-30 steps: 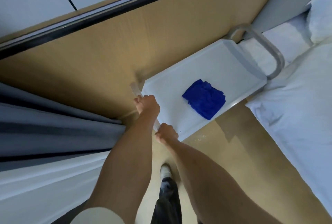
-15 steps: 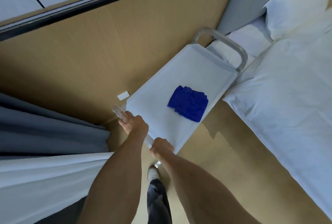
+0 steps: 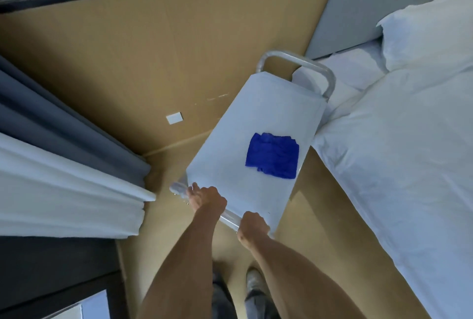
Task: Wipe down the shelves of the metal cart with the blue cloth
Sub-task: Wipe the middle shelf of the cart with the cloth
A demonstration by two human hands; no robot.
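The metal cart stands in front of me on the wooden floor, its pale top shelf seen from above. A crumpled blue cloth lies on the right half of that shelf. My left hand and my right hand both grip the cart's near handle bar, side by side, well short of the cloth. The far handle rises at the cart's other end. The lower shelves are hidden under the top one.
A bed with white sheets and a pillow runs along the right, touching the cart's far right corner. Grey and white curtains hang at the left. A wood-panelled wall with a white socket plate is behind. My shoes are below.
The cart has swung away from the wall and moved toward me, both hands still on the near handle. The cloth rode along on the shelf. The white wall plate has come into view.
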